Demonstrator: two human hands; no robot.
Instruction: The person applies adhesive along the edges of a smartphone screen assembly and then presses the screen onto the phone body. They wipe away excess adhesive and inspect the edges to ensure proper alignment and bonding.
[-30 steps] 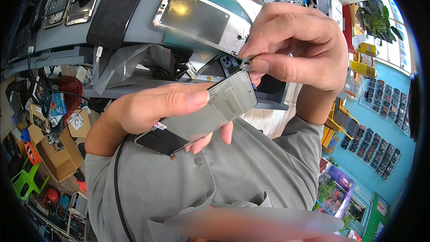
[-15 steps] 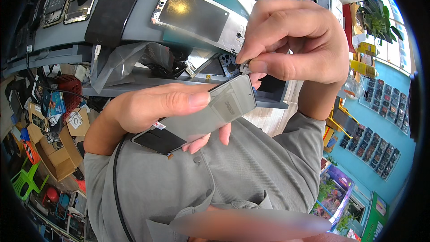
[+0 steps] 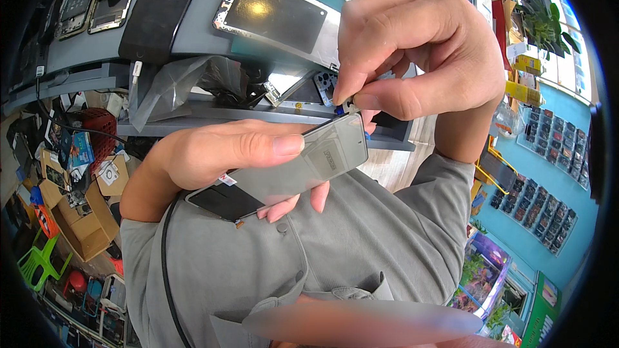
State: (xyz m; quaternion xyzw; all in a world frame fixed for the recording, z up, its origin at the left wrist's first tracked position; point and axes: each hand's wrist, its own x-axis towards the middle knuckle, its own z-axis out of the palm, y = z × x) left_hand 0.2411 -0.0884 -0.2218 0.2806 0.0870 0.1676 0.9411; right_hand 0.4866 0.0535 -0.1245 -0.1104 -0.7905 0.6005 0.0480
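Note:
My left hand (image 3: 219, 154) grips a flat grey phone panel (image 3: 290, 171), thumb lying along its top face and fingers curled under it. The panel tilts up to the right, its dark lower end near my grey shirt. My right hand (image 3: 419, 58) hovers at the panel's upper right corner, thumb and forefinger pinched on a small tool (image 3: 346, 107) with a blue tip that touches that corner. Most of the tool is hidden by the fingers.
A grey workbench (image 3: 193, 38) holds an opened phone frame (image 3: 277, 16), a dark mat (image 3: 161, 9), crumpled plastic wrap (image 3: 187, 84) and more phones at the far left. Cardboard boxes (image 3: 77, 219) and a red basket (image 3: 97, 132) crowd the floor. A blue wall display (image 3: 554, 174) hangs at right.
My right hand has shifted slightly along the panel's top corner, still pinching the tool. The left hand and panel have stayed almost still.

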